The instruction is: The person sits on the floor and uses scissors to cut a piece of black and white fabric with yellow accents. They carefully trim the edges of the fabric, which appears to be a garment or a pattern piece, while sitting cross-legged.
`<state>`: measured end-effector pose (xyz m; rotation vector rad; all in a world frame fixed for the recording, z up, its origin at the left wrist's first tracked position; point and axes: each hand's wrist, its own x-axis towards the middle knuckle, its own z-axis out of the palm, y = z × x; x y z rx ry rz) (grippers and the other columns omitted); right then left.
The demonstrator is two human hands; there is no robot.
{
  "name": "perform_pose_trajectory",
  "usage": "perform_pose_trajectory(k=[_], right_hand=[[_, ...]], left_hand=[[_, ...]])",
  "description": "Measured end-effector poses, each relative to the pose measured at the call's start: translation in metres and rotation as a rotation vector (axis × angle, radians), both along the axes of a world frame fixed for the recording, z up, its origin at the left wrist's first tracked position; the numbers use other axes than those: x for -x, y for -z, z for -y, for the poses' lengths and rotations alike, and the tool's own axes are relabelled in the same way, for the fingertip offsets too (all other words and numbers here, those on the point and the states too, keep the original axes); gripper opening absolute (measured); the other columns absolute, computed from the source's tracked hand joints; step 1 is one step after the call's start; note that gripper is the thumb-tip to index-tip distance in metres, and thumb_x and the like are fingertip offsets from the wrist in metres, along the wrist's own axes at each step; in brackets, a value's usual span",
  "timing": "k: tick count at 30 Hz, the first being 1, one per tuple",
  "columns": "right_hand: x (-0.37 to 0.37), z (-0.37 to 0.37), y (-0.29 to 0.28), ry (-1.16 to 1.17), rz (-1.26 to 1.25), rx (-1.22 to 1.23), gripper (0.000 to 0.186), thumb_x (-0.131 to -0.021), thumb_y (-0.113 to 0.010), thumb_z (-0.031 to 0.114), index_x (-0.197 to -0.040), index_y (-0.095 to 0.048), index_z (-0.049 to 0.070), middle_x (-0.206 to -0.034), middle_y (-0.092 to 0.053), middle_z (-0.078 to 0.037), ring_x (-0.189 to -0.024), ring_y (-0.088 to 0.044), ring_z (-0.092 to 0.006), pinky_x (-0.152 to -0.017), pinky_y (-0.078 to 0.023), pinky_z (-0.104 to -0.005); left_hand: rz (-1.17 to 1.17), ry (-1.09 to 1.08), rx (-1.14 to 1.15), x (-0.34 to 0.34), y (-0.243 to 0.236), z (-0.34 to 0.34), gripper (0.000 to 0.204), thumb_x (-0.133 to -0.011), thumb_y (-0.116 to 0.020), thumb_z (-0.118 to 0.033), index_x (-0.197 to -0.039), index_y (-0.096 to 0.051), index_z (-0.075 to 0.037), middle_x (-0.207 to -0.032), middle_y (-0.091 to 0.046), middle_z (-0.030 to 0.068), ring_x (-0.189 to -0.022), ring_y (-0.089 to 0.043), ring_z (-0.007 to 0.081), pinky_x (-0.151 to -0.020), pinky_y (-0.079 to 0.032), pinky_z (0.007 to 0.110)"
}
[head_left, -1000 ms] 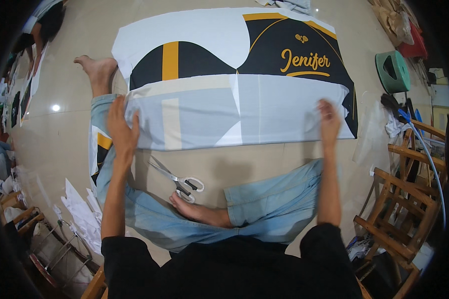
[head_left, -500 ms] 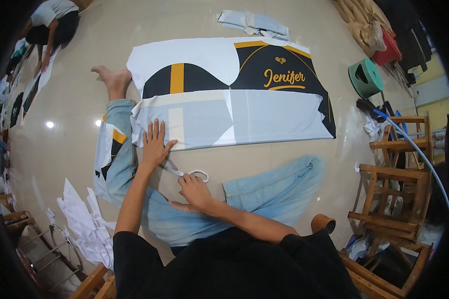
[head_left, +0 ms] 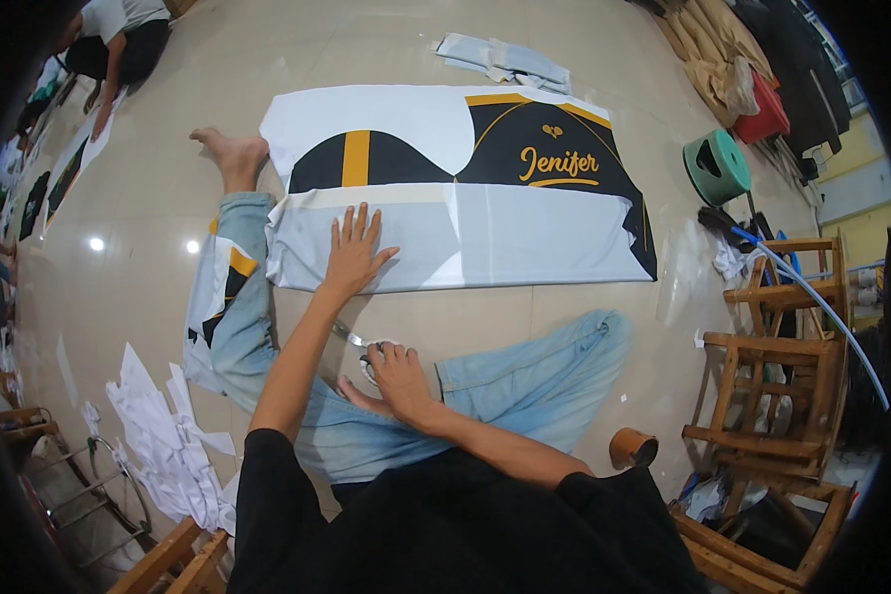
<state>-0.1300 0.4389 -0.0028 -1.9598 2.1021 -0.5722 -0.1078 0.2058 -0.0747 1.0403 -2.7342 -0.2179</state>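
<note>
A wide sheet of printed fabric, black with gold bands and lettering on white, lies on the floor before me, its near half folded back showing a pale underside. My left hand lies on that pale layer, fingers spread. Below it, my right hand is closed over the white-and-black handles of the scissors, which are partly hidden by its fingers and rest beside my bare foot. Another printed piece lies against my outstretched left leg, and a folded pale fabric bundle lies beyond the sheet.
A co-worker crouches at upper left over cloth. White scraps lie at lower left. At right are a teal plastic stool, a red container, brown paper, stacked wooden frames, a blue hose and a copper-coloured cylinder.
My right hand has left the sheet's right part and come down to the scissors. My left hand has slid right across the pale layer and spread flat. The view has tilted upward.
</note>
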Motion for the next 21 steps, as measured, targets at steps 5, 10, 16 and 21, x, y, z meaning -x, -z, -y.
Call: perform_pose_trajectory(k=[5, 10, 16, 21], right_hand=[[0.008, -0.001, 0.011, -0.022, 0.014, -0.242, 0.070, -0.082, -0.067, 0.050, -0.122, -0.052, -0.005, -0.077, -0.062, -0.011, -0.071, -0.065, -0.0303, -0.067, -0.052, -0.0370], [0.117, -0.045, -0.024, -0.102, 1.323, -0.645, 0.072, -0.079, -0.079, 0.022, -0.139, -0.044, 0.003, -0.080, -0.065, -0.008, -0.076, -0.064, -0.0234, -0.073, -0.052, -0.0329], [0.259, -0.030, 0.007, 0.635, 0.538, 0.106, 0.062, -0.078, -0.075, 0.007, -0.135, -0.052, 0.000, -0.113, -0.063, -0.018, -0.103, -0.064, -0.0268, -0.093, -0.049, -0.0375], [0.393, 0.008, 0.050, 0.770, -0.245, 0.400, 0.064, -0.079, -0.074, 0.009, -0.137, -0.048, 0.001, -0.114, -0.063, -0.023, -0.107, -0.060, -0.0432, -0.095, -0.048, -0.0475]], left_hand=[[0.011, 0.053, 0.008, 0.033, 0.006, 0.013, 0.077, -0.097, -0.049, -0.057, -0.154, -0.031, -0.008, -0.162, -0.023, 0.0197, -0.150, -0.016, 0.0408, -0.118, -0.014, 0.060], [-0.024, 0.013, 0.018, 0.029, -0.006, 0.049, 0.073, -0.099, -0.047, -0.055, -0.155, -0.031, -0.011, -0.162, -0.024, 0.0170, -0.151, -0.017, 0.0388, -0.119, -0.014, 0.059], [0.042, -0.029, 0.011, 0.030, 0.002, 0.099, 0.069, -0.101, -0.044, -0.054, -0.156, -0.031, -0.014, -0.163, -0.023, 0.0148, -0.151, -0.016, 0.0374, -0.120, -0.012, 0.058], [0.103, -0.045, 0.026, 0.036, 0.010, 0.119, 0.071, -0.100, -0.044, -0.056, -0.156, -0.032, -0.014, -0.163, -0.025, 0.0147, -0.151, -0.018, 0.0366, -0.119, -0.012, 0.058]])
